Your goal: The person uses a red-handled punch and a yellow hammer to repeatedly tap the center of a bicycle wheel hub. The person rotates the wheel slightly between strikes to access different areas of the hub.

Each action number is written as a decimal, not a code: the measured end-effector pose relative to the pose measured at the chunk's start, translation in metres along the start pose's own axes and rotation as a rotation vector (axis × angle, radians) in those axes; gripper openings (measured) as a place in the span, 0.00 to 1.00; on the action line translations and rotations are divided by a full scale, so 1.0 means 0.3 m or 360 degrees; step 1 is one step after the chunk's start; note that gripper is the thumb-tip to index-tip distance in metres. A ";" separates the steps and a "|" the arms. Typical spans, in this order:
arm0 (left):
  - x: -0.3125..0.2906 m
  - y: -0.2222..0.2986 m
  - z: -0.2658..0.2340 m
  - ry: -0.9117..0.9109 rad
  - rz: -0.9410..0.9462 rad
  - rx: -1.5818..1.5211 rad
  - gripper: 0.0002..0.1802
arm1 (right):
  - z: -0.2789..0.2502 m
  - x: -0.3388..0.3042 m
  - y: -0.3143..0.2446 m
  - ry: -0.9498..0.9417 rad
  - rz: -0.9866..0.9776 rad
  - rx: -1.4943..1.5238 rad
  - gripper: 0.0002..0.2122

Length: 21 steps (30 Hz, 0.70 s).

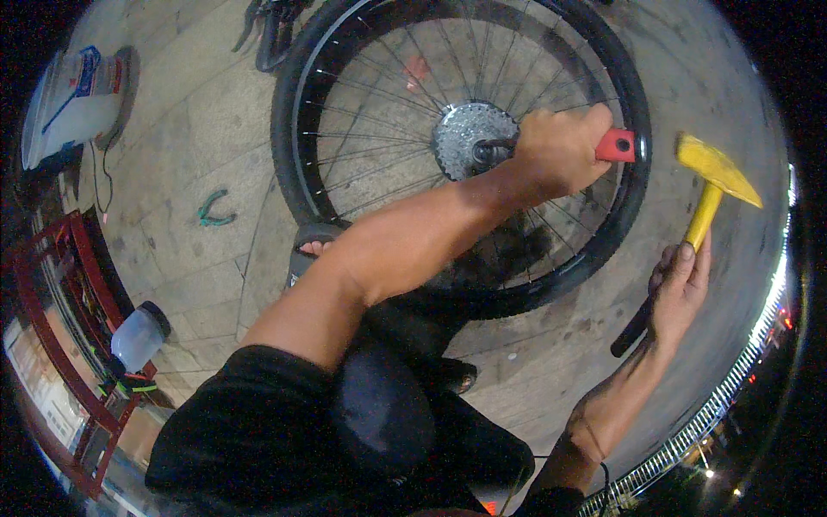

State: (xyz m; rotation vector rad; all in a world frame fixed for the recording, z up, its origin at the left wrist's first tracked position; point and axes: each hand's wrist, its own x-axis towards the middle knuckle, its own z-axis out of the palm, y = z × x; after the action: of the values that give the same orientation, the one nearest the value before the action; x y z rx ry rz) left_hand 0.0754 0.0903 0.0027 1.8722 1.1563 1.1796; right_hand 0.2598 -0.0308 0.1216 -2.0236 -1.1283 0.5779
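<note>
A bicycle wheel [289, 129] with a black tyre lies flat on the ground, its silver cassette [469, 129] facing up. My left arm reaches across it to the right. Closed around a red-handled tool [617, 146], my left hand [564, 148] is above the right half of the spokes. The tool's dark end meets the middle of the cassette; the exact fit there is hard to see. To the right of the tyre, my right hand [680, 289] grips a hammer [708, 185] by its handle. The hammer has a yellow head and shaft and a black grip end.
Green-handled pliers [215, 209] lie on the paving left of the wheel. A whitish container [77, 103] stands at the far left, with a translucent jug [139, 338] and a dark red metal frame [90, 258] nearer. My sandalled foot [314, 237] is beside the tyre.
</note>
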 end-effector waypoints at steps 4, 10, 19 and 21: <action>0.001 -0.006 0.004 0.0074 -0.0005 -0.0009 0.22 | 0.011 0.010 -0.012 -0.0141 -0.0103 -0.0119 0.21; 0.002 -0.005 -0.002 0.0143 -0.0032 -0.0020 0.22 | 0.005 0.042 -0.069 -0.0234 -0.0054 -0.0128 0.21; 0.005 -0.007 -0.002 0.0216 -0.0050 -0.0029 0.22 | 0.012 0.060 -0.107 -0.0229 -0.0066 -0.0147 0.21; -0.003 -0.010 -0.012 0.0226 -0.0085 0.0021 0.22 | 0.028 0.056 -0.122 -0.0246 -0.0044 -0.0155 0.20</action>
State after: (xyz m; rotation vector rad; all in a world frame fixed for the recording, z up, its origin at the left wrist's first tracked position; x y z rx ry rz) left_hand 0.0710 0.0909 0.0013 1.7796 1.2855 1.2951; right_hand 0.2435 -0.0007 0.1443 -2.0706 -1.2963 0.6871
